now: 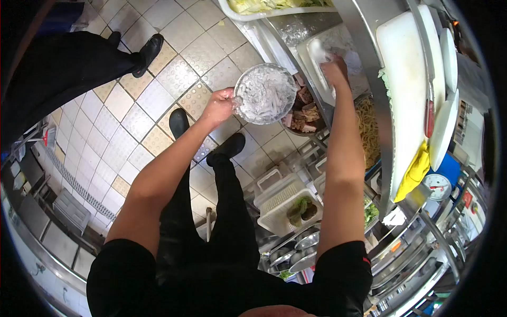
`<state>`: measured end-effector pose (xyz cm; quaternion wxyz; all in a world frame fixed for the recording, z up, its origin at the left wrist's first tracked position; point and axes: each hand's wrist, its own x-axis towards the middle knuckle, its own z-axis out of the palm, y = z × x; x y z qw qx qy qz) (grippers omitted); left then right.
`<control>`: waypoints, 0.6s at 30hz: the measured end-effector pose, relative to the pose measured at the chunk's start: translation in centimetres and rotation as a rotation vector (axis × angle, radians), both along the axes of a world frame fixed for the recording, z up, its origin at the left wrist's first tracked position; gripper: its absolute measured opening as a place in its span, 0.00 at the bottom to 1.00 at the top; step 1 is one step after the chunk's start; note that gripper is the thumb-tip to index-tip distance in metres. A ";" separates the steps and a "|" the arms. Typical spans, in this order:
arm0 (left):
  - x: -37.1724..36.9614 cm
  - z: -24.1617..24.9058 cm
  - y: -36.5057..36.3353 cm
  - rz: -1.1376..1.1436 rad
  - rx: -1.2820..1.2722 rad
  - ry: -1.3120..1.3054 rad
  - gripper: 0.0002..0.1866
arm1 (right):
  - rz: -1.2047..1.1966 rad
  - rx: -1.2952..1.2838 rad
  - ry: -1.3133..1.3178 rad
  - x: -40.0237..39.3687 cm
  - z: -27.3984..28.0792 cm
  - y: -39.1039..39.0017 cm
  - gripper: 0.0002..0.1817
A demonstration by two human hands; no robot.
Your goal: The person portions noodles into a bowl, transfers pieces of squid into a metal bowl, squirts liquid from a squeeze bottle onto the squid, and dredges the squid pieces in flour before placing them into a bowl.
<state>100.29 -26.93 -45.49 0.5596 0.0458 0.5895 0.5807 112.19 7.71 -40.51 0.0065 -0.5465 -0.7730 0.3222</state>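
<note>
A round bowl (265, 94) full of white, floury strips is held out over the tiled floor. My left hand (219, 108) grips its left rim, with white smears on the fingers. My right hand (335, 70) reaches down into a white container (317, 58) holding pale white stuff; its fingertips are blurred, and what they hold, if anything, cannot be made out. Just right of the bowl, a pan holds chunks of browned meat (303, 111). Below my right hand lie brown noodles (368, 132), partly behind my forearm.
A white cutting board (404, 68) lies at right, with a red-handled knife (429, 116) and yellow cloth (413, 171). A tub of chopped cabbage (274, 5) stands at top. White baskets (274, 203) sit low at centre. Another person's leg (79, 74) is at upper left.
</note>
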 end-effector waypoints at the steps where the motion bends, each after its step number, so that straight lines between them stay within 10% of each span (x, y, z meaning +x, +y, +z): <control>1: -0.2 -0.3 -0.2 0.007 0.019 -0.018 0.08 | 0.103 0.166 -0.085 -0.6 -0.5 0.7 0.15; 7: 0.9 -0.4 -1.3 0.106 -0.006 -0.133 0.04 | 0.254 -0.012 -0.190 6.8 -3.1 7.2 0.25; 10: 1.2 0.0 -0.8 0.117 0.034 -0.145 0.04 | 0.428 0.561 -0.365 7.3 -6.7 2.7 0.29; 13: 1.0 0.3 -0.5 0.114 0.059 -0.137 0.04 | 0.161 0.208 -0.227 2.5 1.1 1.1 0.31; 18: 0.6 -1.2 -0.7 0.078 0.058 -0.099 0.04 | 0.296 -0.001 -0.133 1.5 -3.5 5.8 0.29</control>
